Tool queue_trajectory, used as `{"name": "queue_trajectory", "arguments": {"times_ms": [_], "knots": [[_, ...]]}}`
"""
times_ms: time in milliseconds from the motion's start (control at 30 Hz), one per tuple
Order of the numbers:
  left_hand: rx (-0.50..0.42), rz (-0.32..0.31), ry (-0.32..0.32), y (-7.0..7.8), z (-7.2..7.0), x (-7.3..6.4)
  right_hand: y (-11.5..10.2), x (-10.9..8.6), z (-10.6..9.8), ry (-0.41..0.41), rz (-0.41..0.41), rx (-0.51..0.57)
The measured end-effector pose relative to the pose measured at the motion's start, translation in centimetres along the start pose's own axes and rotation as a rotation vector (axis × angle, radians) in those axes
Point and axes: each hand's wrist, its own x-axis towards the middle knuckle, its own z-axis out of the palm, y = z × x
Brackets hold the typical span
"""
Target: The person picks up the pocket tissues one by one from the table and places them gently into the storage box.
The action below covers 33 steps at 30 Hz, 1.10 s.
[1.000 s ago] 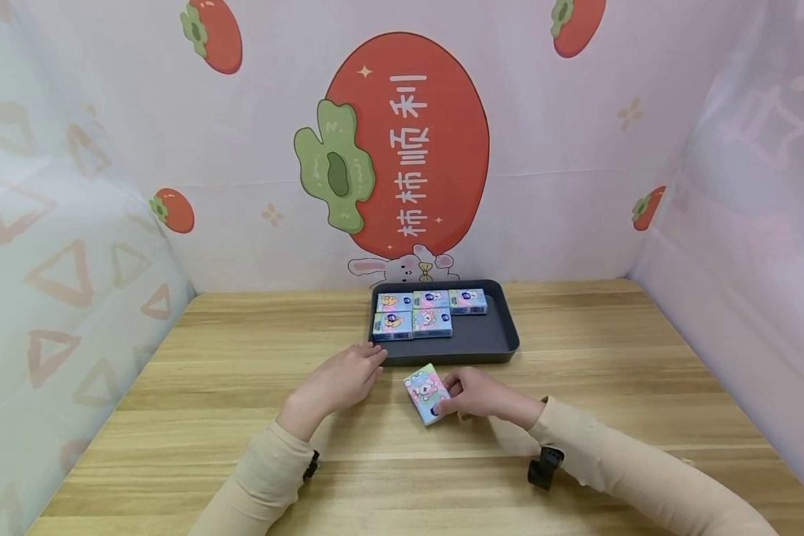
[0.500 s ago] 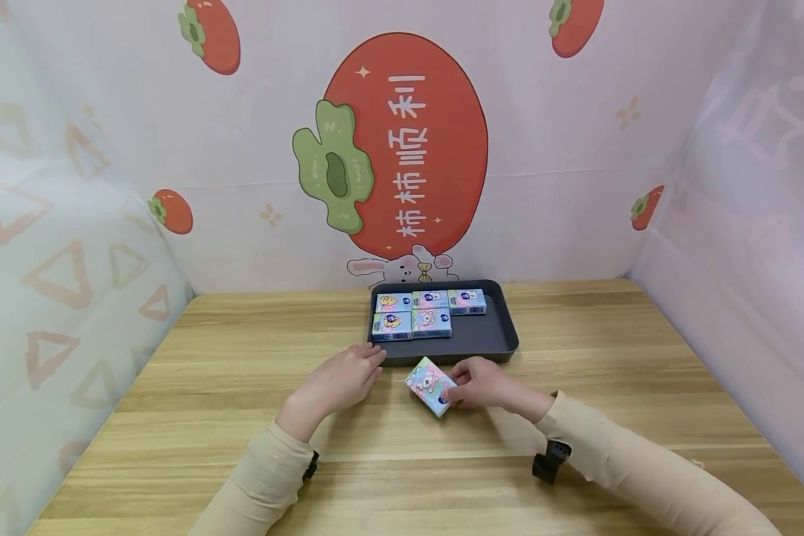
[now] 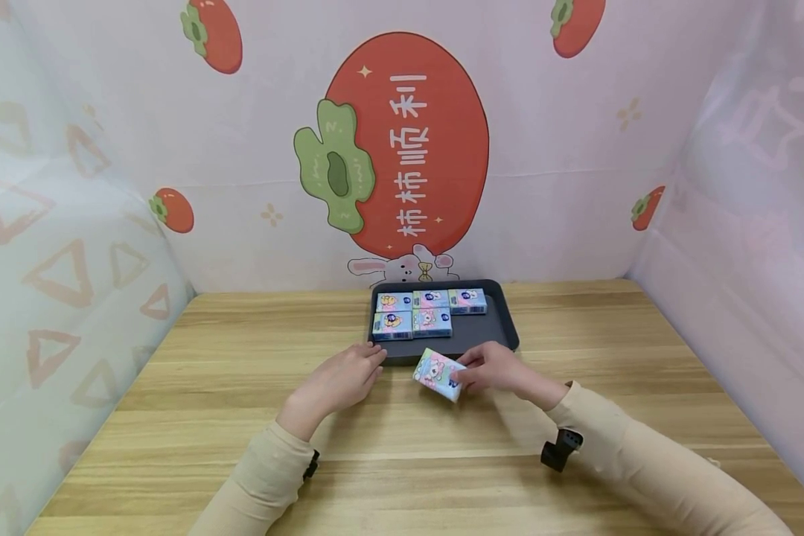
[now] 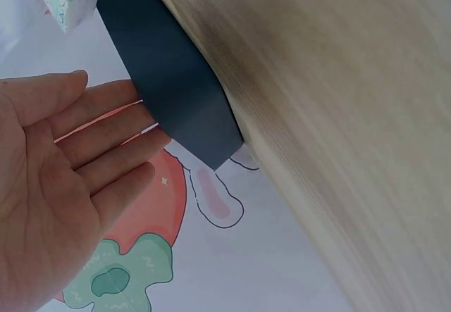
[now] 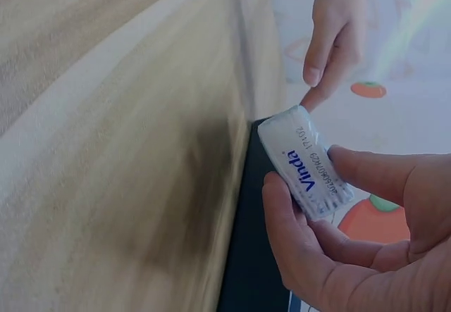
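Between thumb and fingers, my right hand (image 3: pixel 499 368) pinches a small tissue pack (image 3: pixel 437 374) printed with a pastel cartoon. In the right wrist view the pack's end (image 5: pixel 304 163) reads "Vinda", and the thumb (image 5: pixel 373 175) presses one side of it. The pack is tilted, held just in front of the dark grey tray (image 3: pixel 479 344). My left hand (image 3: pixel 348 374) touches the tray's front left corner; in the left wrist view its fingers (image 4: pixel 116 132) are straight against the tray wall (image 4: pixel 169 79).
Inside the tray, several similar tissue packs (image 3: pixel 432 321) lie in two rows toward the left and back. The tray stands on a wooden table (image 3: pixel 254 335), close to the printed backdrop (image 3: pixel 543 223).
My right hand has lifted the tissue pack and moved it up and rightward toward the tray, turning it as it goes. The left hand has stayed in place.
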Motion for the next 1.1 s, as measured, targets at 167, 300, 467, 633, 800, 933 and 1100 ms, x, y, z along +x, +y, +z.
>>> {"name": "queue_trajectory", "arguments": {"times_ms": [167,300,467,633,800,933,1100], "knots": [[0.004,0.009,0.006,0.0,-0.1,0.0,0.0,0.3,-1.0,0.026,0.002,0.003],[-0.004,0.012,0.007,0.0,-0.1,0.1,0.1,0.6,-1.8,0.036,0.004,0.008],[-0.003,0.016,0.013,0.0,-0.2,0.0,-0.1,1.0,-2.8,0.046,0.015,0.037],[0.004,0.02,0.015,0.0,-0.2,0.0,-0.3,1.4,-3.7,0.052,0.03,0.049],[0.012,0.02,0.011,0.0,-0.2,0.1,-0.5,1.7,-4.3,0.065,0.043,0.061],[0.013,0.023,0.009,-0.1,-0.2,0.1,-0.7,1.9,-4.7,0.072,0.054,0.029],[0.018,0.016,0.001,-0.1,-0.1,0.1,-0.8,2.1,-5.4,0.072,0.049,0.013]]}}
